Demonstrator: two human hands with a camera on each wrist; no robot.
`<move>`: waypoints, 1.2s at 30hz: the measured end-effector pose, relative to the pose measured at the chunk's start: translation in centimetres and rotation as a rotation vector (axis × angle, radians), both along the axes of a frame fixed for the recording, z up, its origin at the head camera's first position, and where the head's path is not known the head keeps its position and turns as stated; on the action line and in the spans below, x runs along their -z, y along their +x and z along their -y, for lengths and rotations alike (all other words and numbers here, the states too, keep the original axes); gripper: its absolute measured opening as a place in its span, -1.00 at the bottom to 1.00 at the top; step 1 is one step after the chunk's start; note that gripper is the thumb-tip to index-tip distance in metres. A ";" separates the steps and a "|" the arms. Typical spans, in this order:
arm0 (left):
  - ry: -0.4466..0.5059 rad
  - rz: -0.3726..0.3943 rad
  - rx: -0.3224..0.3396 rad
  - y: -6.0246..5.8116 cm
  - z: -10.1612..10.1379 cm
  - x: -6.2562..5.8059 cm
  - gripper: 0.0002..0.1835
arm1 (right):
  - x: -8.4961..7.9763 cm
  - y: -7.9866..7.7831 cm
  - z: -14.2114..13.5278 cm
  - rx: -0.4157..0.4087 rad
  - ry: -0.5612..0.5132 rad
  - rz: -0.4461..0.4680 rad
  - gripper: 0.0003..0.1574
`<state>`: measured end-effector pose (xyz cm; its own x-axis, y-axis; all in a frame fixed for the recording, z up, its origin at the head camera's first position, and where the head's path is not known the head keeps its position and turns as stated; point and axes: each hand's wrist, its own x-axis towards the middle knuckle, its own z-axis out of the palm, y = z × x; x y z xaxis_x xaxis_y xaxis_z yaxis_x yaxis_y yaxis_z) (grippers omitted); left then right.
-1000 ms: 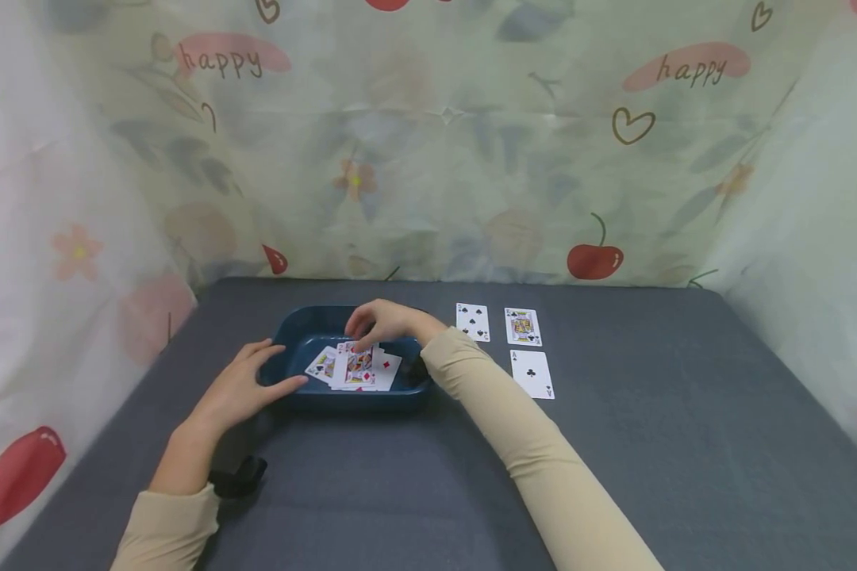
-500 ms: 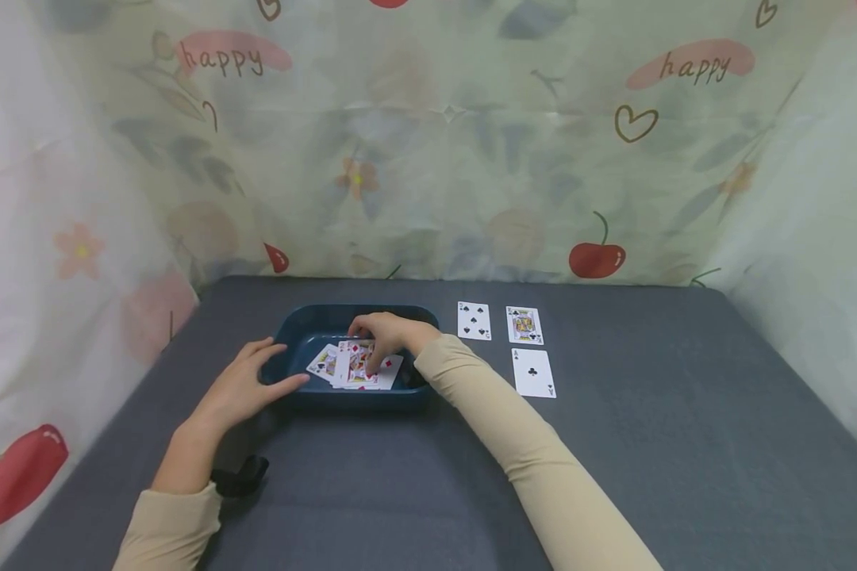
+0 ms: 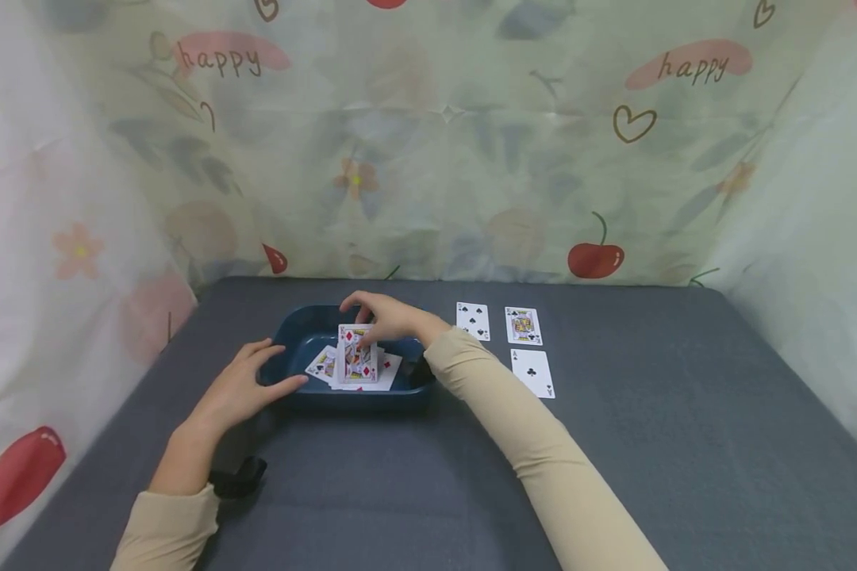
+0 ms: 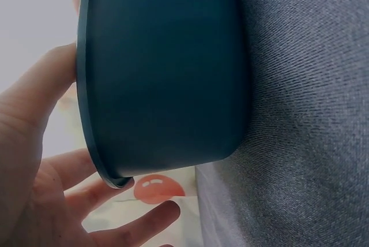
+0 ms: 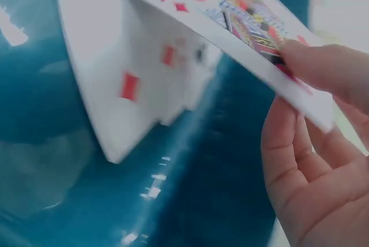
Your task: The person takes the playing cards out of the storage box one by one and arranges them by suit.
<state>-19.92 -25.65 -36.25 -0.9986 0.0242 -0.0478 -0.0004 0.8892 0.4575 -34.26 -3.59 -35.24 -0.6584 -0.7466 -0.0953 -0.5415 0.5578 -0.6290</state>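
A blue plastic tray [image 3: 360, 403] with several loose playing cards in it stands on the grey-covered table. My right hand [image 3: 394, 319] is over the tray and pinches a diamond face card [image 3: 353, 361] between thumb and fingers. In the right wrist view that card [image 5: 253, 19] is tilted up off the others, and a diamond number card [image 5: 135, 68] lies beneath, slightly blurred. At the tray's left end is my left hand [image 3: 236, 388], fingers spread. Its thumb touches the rim in the left wrist view, outside the tray wall [image 4: 164, 74].
Right of the tray, three cards lie face up on the table: a five of spades [image 3: 474, 321], a king of clubs [image 3: 523, 326] and an ace of clubs [image 3: 532, 373]. A patterned curtain [image 3: 443, 190] closes off the back and sides.
My right hand reached down to the pile, took hold of the diamond face card and lifted its far end away from the pile. My left hand has stayed at the tray.
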 end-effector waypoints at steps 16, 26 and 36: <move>-0.003 -0.015 0.006 0.0 -0.1 0.1 -0.05 | -4.4 -1.0 -10.7 0.253 -0.417 0.101 -0.69; 0.009 -0.018 0.019 0.2 0.1 0.0 -0.02 | -2.0 -1.5 -21.6 0.545 -0.363 -0.006 -0.64; 0.007 -0.021 0.017 0.2 0.0 0.1 -0.02 | 0.7 -1.4 -28.7 0.755 -0.230 0.011 -0.52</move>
<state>-19.75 -25.68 -36.35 -0.9988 0.0414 -0.0269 0.0243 0.8856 0.4639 -35.70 25.11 -35.95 -0.9951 -0.0992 -0.0018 -0.0612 0.6272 -0.7764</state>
